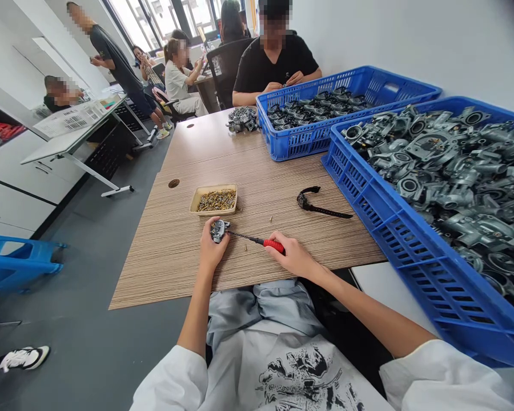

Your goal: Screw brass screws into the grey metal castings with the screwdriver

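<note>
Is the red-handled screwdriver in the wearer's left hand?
No: the right hand grips the red-handled screwdriver, while the left hand holds a metal carburetor part.

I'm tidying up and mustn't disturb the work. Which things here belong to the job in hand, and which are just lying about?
Belong, seemingly:
metal part, in the left grip
red-handled screwdriver, in the right grip, tip at the part
tan tray of small metal pieces
blue crates of metal castings

Probably just lying about:
black-strapped watch on the table
blue stool
</note>
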Demonstrator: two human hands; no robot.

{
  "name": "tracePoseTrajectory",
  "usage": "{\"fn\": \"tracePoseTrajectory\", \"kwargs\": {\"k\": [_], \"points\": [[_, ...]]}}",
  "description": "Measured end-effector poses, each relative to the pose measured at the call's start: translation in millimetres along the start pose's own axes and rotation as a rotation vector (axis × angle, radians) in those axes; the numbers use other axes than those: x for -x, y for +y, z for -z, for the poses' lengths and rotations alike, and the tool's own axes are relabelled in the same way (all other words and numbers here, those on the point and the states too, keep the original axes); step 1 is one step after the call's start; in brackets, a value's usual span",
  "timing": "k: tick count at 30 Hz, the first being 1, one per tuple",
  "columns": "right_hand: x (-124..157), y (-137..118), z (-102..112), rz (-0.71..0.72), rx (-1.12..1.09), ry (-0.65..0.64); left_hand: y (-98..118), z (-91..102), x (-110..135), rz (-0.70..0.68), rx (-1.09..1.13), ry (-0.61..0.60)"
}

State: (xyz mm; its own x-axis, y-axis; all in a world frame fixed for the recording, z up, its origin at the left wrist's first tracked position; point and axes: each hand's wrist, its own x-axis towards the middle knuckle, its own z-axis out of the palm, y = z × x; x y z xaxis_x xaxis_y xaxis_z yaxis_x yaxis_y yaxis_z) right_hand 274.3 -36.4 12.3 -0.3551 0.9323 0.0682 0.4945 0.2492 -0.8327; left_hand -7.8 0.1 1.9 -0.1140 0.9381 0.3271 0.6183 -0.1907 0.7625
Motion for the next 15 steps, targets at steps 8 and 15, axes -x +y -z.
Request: {"fn": "tracePoseTrajectory", "kwargs": {"k": [8, 15], "points": [[0.1, -0.1, -0.1, 0.007, -0.022, -0.002, 1.3, -0.5, -0.2, -0.007, 0.007, 0.013], [-0.1, 1.1, -0.7, 0.006, -0.007, -0.002, 1.3, -0.6, 0.1, -0.002, 0.011, 0.011]]}}
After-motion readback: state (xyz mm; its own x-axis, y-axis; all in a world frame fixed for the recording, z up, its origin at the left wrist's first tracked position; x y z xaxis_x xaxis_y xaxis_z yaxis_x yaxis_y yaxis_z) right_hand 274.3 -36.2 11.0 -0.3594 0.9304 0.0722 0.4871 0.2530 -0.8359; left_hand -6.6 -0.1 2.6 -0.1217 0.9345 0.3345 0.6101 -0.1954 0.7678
